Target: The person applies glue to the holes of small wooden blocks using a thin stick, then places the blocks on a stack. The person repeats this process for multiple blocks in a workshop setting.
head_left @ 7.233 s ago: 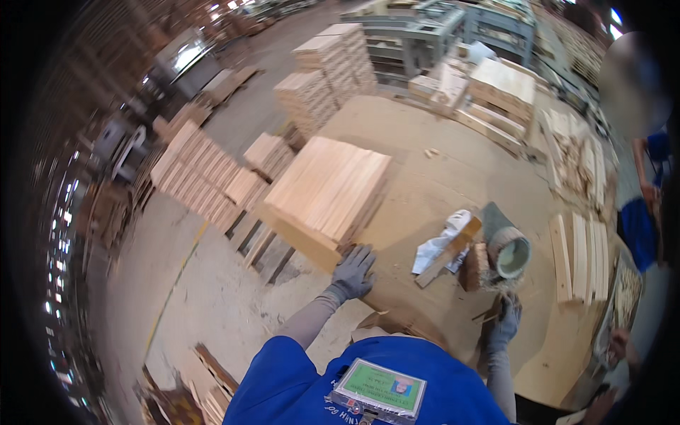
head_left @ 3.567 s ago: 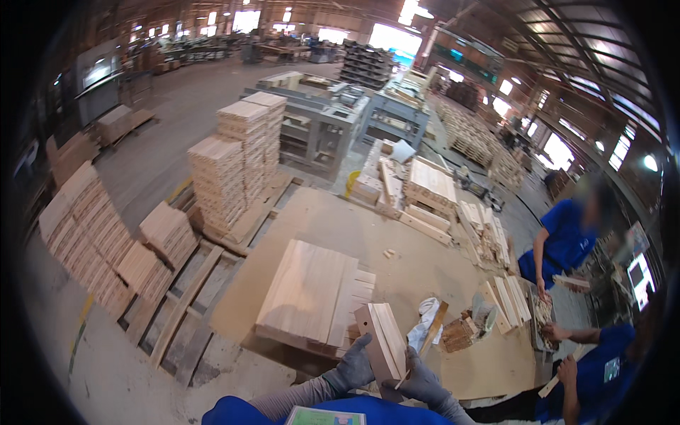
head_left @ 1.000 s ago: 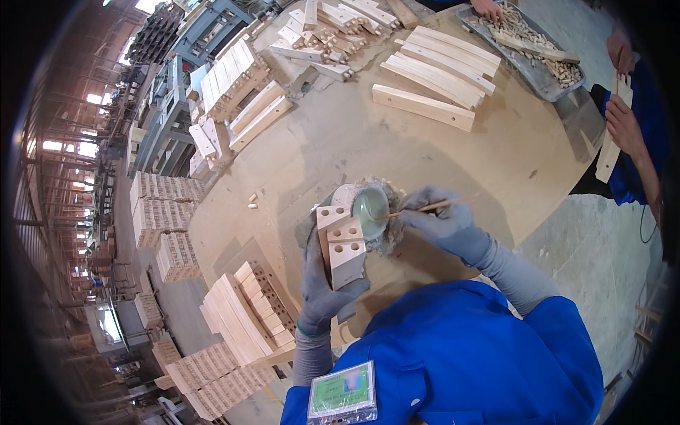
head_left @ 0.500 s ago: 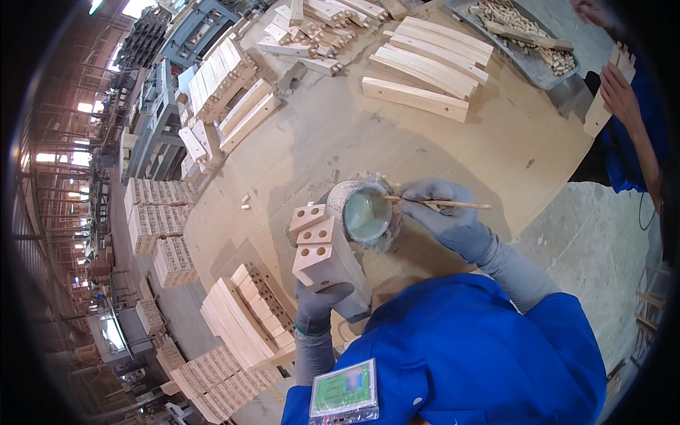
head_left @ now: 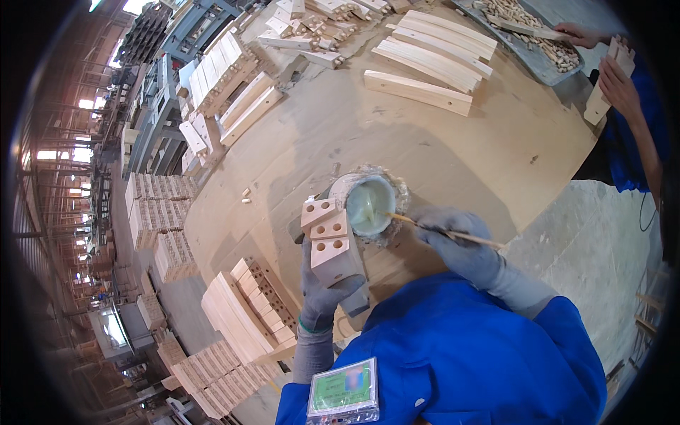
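Observation:
My gloved left hand (head_left: 323, 290) is closed around three wooden pieces (head_left: 331, 256) stacked side by side, their drilled ends facing up. Each end shows two round holes. Just beyond them stands a glue pot (head_left: 370, 205), its rim crusted and pale whitish-green glue inside. In my gloved right hand (head_left: 453, 241) is a thin wooden stick (head_left: 471, 239); its tip reaches over the pot's right rim into the glue. The fingers are closed round the stick. Part of the pot's left side is hidden behind the wooden pieces.
Curved wooden slats (head_left: 432, 57) lie at the table's far side, beside jumbled doweled pieces (head_left: 312, 35). A metal tray (head_left: 545, 71) of dowels stands far right, where a co-worker's hand (head_left: 618, 86) holds a wooden piece. Drilled pieces (head_left: 237, 319) are stacked near left; two loose dowels (head_left: 246, 195) lie left.
The wooden pieces in my left hand have shifted slightly right and stand more upright. My right hand has moved right and down with the stick. A co-worker's other hand now reaches the tray.

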